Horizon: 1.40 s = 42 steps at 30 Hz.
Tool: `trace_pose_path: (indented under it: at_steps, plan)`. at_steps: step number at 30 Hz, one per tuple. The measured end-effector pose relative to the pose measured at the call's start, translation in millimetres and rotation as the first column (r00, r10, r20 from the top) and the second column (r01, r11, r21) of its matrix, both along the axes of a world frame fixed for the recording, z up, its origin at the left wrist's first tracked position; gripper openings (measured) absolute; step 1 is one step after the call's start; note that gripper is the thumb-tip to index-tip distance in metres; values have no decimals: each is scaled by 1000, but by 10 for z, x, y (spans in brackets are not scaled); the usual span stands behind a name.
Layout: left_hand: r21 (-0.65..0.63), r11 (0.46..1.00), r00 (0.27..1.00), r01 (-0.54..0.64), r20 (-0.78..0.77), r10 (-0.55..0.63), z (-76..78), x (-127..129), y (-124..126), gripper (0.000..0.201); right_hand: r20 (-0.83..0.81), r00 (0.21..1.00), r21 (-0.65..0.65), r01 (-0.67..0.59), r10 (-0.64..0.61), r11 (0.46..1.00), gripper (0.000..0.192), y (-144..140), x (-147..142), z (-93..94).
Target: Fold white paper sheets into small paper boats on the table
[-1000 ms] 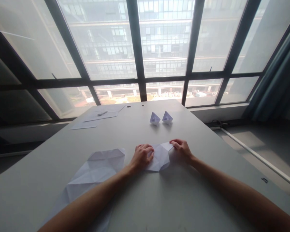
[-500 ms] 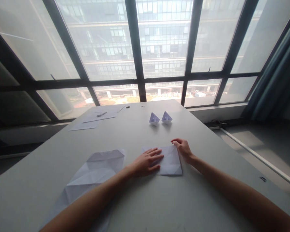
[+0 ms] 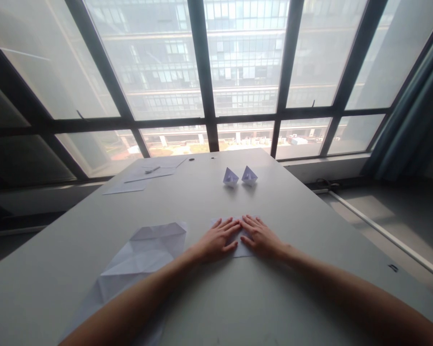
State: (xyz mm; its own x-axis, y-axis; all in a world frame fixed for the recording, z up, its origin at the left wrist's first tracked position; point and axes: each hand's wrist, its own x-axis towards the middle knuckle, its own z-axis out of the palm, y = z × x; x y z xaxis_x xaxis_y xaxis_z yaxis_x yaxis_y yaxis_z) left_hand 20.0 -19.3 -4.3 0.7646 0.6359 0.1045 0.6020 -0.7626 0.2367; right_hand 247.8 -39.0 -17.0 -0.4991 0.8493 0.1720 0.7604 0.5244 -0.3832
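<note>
A folded sheet of white paper (image 3: 242, 250) lies flat on the table under both hands, which hide most of it. My left hand (image 3: 219, 240) rests palm down on its left part, fingers spread. Pressed flat over its right part is my right hand (image 3: 260, 237), fingers stretched out and their tips close to the left hand's. Beside my left forearm lies a larger creased sheet of white paper (image 3: 140, 259), partly covered by that arm. Beyond the hands stand two small folded paper shapes, a left one (image 3: 230, 178) and a right one (image 3: 249, 176).
The white table (image 3: 187, 197) reaches toward the window frame (image 3: 209, 108). At its far left are flat paper sheets (image 3: 133, 186) with a small pale object (image 3: 152, 170) on them. A blue curtain (image 3: 407, 105) hangs on the right.
My right hand has moved left from the paper's right edge and now lies flat on it. Less of the paper shows on the right. My left hand has stayed nearly still.
</note>
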Motion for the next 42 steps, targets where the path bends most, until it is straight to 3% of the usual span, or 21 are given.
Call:
trace_pose_path:
  at_steps: [19,42]
  plan:
    - [0,1000,1000,-7,-8,7,-15,-8,33,60,110,962,13,249,-249,968,62,182,163,-77]
    - [5,1000,999,-7,34,7,-33,-11,40,57,87,962,30,258,-260,966,61,190,166,-79]
